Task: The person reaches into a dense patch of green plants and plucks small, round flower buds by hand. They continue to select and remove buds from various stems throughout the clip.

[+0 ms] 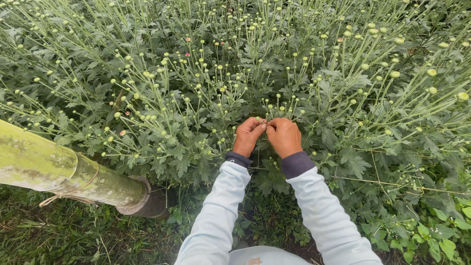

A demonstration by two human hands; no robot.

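Two hands meet at frame centre: left hand and right hand, fingertips pinched together on thin green bud stem rising toward 12 o'clock. Stem likely light, bendy, snaps easily; best pinched low, below buds. Bamboo pole at 9 o'clock.

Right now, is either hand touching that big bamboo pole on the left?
No. Both the left hand and the right hand are pinched together among the green flower buds, well apart from the bamboo pole.
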